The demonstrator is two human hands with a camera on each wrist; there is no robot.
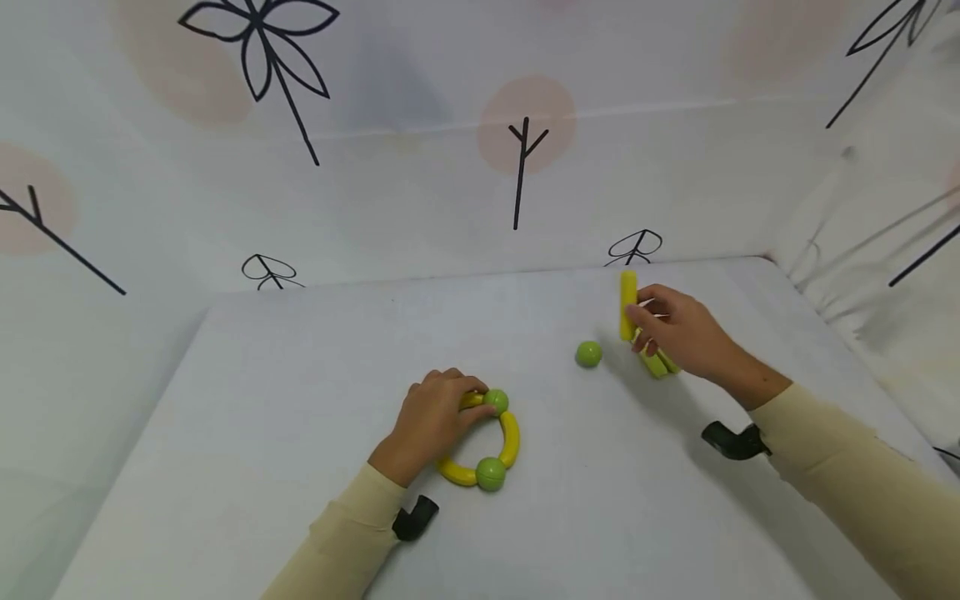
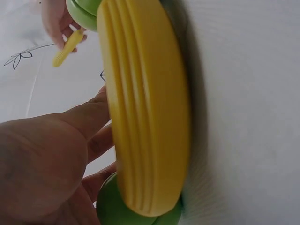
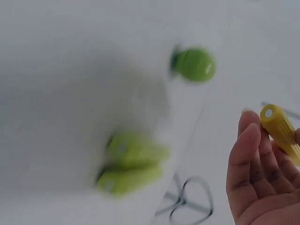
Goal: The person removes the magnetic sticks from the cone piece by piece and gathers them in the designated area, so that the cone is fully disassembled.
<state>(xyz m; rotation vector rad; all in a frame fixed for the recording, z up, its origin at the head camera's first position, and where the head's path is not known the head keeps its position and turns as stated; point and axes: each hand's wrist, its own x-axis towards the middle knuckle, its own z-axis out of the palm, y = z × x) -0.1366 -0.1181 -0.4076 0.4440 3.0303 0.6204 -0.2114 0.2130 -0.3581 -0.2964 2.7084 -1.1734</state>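
Observation:
A ring of curved yellow pieces (image 1: pixel 511 439) and green balls lies on the table. My left hand (image 1: pixel 431 417) pinches the far green ball (image 1: pixel 497 402) of that ring between thumb and fingers, covering part of its left side. Another green ball (image 1: pixel 491 473) sits at the ring's near edge. Close up in the left wrist view is a ridged, curved yellow piece (image 2: pixel 145 108). Above the table, my right hand (image 1: pixel 686 333) holds a straight yellow stick (image 1: pixel 627 304) nearly upright. A pale round spot marks the end of this stick (image 3: pixel 269 114) in the right wrist view.
A loose green ball (image 1: pixel 588 353) lies left of the right hand. Beneath that hand are two yellow-green sticks (image 1: pixel 656 362), partly hidden and blurred in the right wrist view. Patterned white cloth (image 1: pixel 420 208) stands behind the white table (image 1: pixel 300 375).

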